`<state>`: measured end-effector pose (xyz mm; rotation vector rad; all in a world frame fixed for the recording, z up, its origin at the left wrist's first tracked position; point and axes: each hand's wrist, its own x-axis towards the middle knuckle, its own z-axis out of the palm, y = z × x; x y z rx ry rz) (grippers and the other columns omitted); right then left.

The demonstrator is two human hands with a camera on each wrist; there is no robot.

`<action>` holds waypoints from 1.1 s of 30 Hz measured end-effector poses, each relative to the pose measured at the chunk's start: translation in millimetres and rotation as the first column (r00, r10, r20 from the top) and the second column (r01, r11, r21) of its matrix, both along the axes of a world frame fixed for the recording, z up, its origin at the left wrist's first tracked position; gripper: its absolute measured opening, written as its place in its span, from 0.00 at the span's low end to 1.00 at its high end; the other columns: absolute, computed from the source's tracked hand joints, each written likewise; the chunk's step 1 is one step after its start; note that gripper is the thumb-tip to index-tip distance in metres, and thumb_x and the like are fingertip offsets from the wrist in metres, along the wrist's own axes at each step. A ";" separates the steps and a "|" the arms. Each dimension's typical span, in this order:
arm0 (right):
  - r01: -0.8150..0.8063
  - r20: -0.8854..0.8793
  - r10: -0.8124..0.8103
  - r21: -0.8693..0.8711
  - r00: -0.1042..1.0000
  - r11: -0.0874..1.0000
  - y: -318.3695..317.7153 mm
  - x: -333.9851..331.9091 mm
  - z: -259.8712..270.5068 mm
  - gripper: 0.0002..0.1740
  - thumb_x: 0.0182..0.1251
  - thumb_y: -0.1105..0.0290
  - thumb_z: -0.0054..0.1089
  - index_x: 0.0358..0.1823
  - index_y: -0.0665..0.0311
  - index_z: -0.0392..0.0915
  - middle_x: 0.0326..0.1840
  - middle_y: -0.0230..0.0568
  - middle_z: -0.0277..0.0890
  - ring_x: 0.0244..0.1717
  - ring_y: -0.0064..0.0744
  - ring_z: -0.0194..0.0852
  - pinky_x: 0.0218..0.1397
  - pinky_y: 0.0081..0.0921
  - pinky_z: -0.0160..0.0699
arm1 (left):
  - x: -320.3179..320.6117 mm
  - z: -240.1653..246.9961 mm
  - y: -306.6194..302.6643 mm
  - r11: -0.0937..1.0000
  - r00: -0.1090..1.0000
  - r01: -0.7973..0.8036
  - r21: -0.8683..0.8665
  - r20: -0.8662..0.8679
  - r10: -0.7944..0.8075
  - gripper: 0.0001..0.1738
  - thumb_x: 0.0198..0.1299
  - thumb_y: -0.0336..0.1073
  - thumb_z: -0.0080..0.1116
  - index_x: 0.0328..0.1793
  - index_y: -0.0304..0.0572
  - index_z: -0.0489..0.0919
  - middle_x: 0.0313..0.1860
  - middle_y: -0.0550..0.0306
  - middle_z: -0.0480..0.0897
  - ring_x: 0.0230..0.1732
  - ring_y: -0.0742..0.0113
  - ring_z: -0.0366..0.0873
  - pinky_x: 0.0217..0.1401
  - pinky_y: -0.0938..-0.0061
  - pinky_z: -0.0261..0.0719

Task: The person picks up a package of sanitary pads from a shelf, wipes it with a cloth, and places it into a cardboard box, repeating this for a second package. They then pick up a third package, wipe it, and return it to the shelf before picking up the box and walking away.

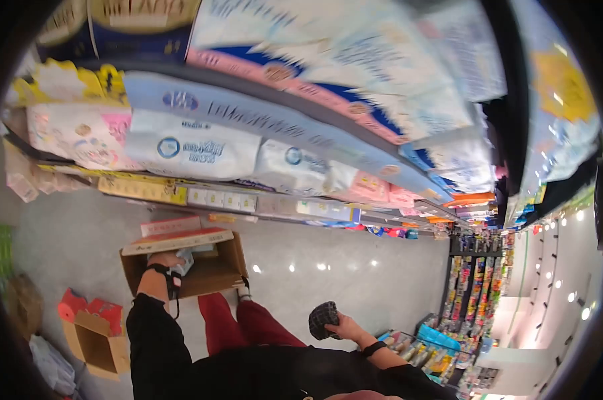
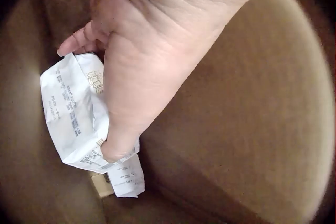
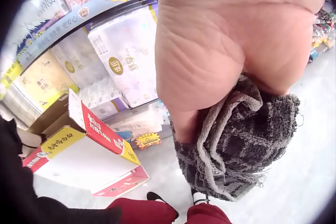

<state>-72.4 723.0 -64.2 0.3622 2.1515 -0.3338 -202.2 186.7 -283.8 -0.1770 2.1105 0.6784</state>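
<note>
My left hand (image 1: 166, 260) reaches down into an open cardboard box (image 1: 211, 270). In the left wrist view that hand (image 2: 152, 50) pinches a white printed packet (image 2: 73, 108) between thumb and fingers, and a smaller white packet (image 2: 127, 179) lies just below it. Off to the right, my right hand (image 1: 345, 327) holds a bunched dark checked cloth (image 1: 323, 320). The right wrist view shows the hand (image 3: 226, 50) gripping the cloth (image 3: 236, 140), its fingertips hidden in the folds. There the box (image 3: 86, 155) appears white, red and yellow outside.
Shelves of packaged goods (image 1: 195, 150) run along the far side of the aisle. A smaller open box (image 1: 98, 340) and a plastic bag (image 1: 51, 367) are on the grey floor (image 1: 355, 267) at left. More goods (image 1: 435, 347) stand at lower right.
</note>
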 end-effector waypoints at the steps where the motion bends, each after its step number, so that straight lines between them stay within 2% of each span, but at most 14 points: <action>1: 0.002 -0.033 -0.003 -0.024 0.999 1.000 1.4 -2.0 -0.2 0.36 0.53 0.49 0.64 0.55 0.69 0.69 0.45 0.60 0.78 0.49 0.57 0.76 0.52 0.41 0.75 | 10.1 -14.8 -3.6 0.996 0.999 0.052 -0.070 0.012 -0.051 0.46 0.41 0.63 0.61 0.63 0.42 0.72 0.64 0.43 0.71 0.66 0.49 0.66 0.67 0.62 0.64; 4: -0.005 -0.106 0.001 -0.041 0.994 0.999 11.3 -2.8 11.1 0.32 0.53 0.52 0.66 0.54 0.65 0.72 0.45 0.55 0.79 0.50 0.52 0.77 0.54 0.38 0.75 | 1.3 82.6 2.1 0.965 0.963 0.133 -0.224 0.258 -0.073 0.48 0.38 0.63 0.63 0.65 0.42 0.71 0.63 0.45 0.73 0.65 0.52 0.69 0.64 0.63 0.68; 8: -0.062 -0.168 0.048 -0.079 0.985 0.995 32.2 -12.6 28.7 0.30 0.52 0.54 0.65 0.53 0.66 0.73 0.44 0.53 0.80 0.49 0.49 0.78 0.54 0.37 0.76 | 33.8 170.9 11.0 0.916 0.999 -0.007 -0.402 -0.043 -0.011 0.51 0.35 0.65 0.63 0.65 0.41 0.71 0.56 0.40 0.77 0.60 0.47 0.73 0.61 0.64 0.72; 12: -0.123 -0.227 0.069 -0.231 0.971 0.965 57.4 -30.8 40.0 0.29 0.54 0.56 0.65 0.53 0.67 0.72 0.43 0.54 0.80 0.46 0.49 0.79 0.51 0.38 0.76 | 88.7 285.7 42.8 0.916 0.919 -0.372 -0.151 -0.202 0.340 0.62 0.39 0.63 0.63 0.77 0.42 0.48 0.61 0.33 0.71 0.64 0.45 0.68 0.60 0.64 0.72; 13: -0.011 -0.252 -0.090 -0.373 0.964 0.928 64.0 -37.8 40.5 0.27 0.56 0.59 0.65 0.53 0.67 0.72 0.43 0.50 0.81 0.44 0.43 0.80 0.50 0.35 0.76 | 106.6 280.2 56.0 0.860 0.820 -0.492 0.137 -0.258 0.511 0.59 0.43 0.60 0.62 0.77 0.43 0.47 0.65 0.36 0.67 0.66 0.49 0.66 0.60 0.64 0.71; 14: 0.100 -0.233 -0.248 -0.508 0.940 0.855 68.8 -43.7 41.3 0.25 0.57 0.62 0.64 0.53 0.67 0.73 0.43 0.46 0.81 0.42 0.37 0.80 0.48 0.33 0.77 | 128.3 273.9 68.5 0.728 0.693 -0.548 0.412 -0.264 0.671 0.56 0.47 0.58 0.61 0.78 0.45 0.46 0.69 0.40 0.64 0.68 0.53 0.64 0.60 0.64 0.70; 15: 0.081 -0.307 -0.304 -0.570 0.902 0.817 70.8 -53.2 46.6 0.22 0.59 0.64 0.63 0.52 0.67 0.74 0.43 0.41 0.80 0.42 0.32 0.78 0.48 0.30 0.76 | 139.1 309.9 101.4 0.421 0.578 -0.711 0.563 0.128 0.806 0.49 0.55 0.52 0.58 0.78 0.49 0.47 0.72 0.51 0.60 0.68 0.60 0.62 0.61 0.63 0.67; 17: 0.027 -0.396 -0.424 -0.704 0.815 0.709 63.2 -69.7 78.2 0.18 0.64 0.69 0.59 0.53 0.68 0.73 0.46 0.37 0.79 0.45 0.26 0.76 0.50 0.27 0.75 | 154.8 300.3 158.4 -0.023 0.496 -0.614 0.789 0.408 0.767 0.34 0.63 0.45 0.52 0.74 0.48 0.58 0.66 0.60 0.69 0.62 0.67 0.68 0.56 0.64 0.70; 20: -0.122 -0.413 -0.639 -0.886 0.650 0.448 47.9 -93.9 123.8 0.18 0.65 0.73 0.55 0.55 0.70 0.72 0.50 0.38 0.77 0.49 0.26 0.73 0.57 0.24 0.68 | 146.4 310.6 250.1 -0.255 0.485 -0.521 0.815 0.529 0.696 0.25 0.64 0.44 0.52 0.65 0.42 0.69 0.57 0.58 0.78 0.56 0.65 0.75 0.55 0.64 0.73; 23: -0.252 -0.409 -0.620 -0.910 0.670 0.328 34.9 -103.1 166.5 0.18 0.66 0.72 0.56 0.56 0.67 0.70 0.52 0.38 0.76 0.51 0.27 0.72 0.56 0.25 0.70 | 131.3 350.0 328.0 -0.265 0.643 -0.398 0.878 0.473 0.603 0.27 0.64 0.45 0.51 0.67 0.46 0.67 0.59 0.58 0.76 0.59 0.63 0.74 0.59 0.58 0.71; 25: -0.528 -0.637 -0.468 -0.771 0.613 0.356 17.5 -88.8 190.5 0.29 0.61 0.72 0.59 0.65 0.64 0.64 0.65 0.45 0.64 0.65 0.36 0.63 0.65 0.33 0.63 | 121.2 367.5 364.3 -0.219 0.693 -0.365 0.905 0.421 0.585 0.27 0.64 0.47 0.50 0.68 0.47 0.66 0.60 0.58 0.76 0.60 0.63 0.73 0.60 0.58 0.71; 26: -0.739 -0.915 -0.305 -0.395 0.264 0.546 16.7 -82.4 201.4 0.36 0.53 0.74 0.64 0.66 0.60 0.64 0.70 0.51 0.55 0.71 0.47 0.52 0.70 0.40 0.56 | 117.1 380.2 378.0 -0.332 0.670 -0.345 0.878 0.478 0.568 0.27 0.65 0.48 0.48 0.68 0.48 0.66 0.60 0.58 0.76 0.60 0.63 0.73 0.60 0.58 0.71; 30: -0.901 -0.979 -0.146 -0.187 0.140 0.392 35.1 -47.4 193.0 0.35 0.43 0.74 0.68 0.59 0.52 0.73 0.68 0.51 0.55 0.71 0.60 0.47 0.70 0.47 0.54 | 106.1 394.6 394.4 -0.530 0.553 -0.275 0.802 0.583 0.595 0.28 0.68 0.52 0.42 0.67 0.43 0.67 0.59 0.55 0.76 0.58 0.62 0.75 0.60 0.65 0.73; 33: -0.913 -0.988 -0.157 -0.067 0.004 0.402 46.1 -37.2 171.6 0.31 0.40 0.72 0.70 0.53 0.50 0.77 0.65 0.49 0.58 0.69 0.62 0.49 0.69 0.50 0.55 | 113.6 400.9 401.7 -0.447 0.599 -0.307 0.840 0.535 0.596 0.29 0.67 0.50 0.45 0.67 0.39 0.65 0.61 0.51 0.74 0.59 0.61 0.74 0.63 0.65 0.71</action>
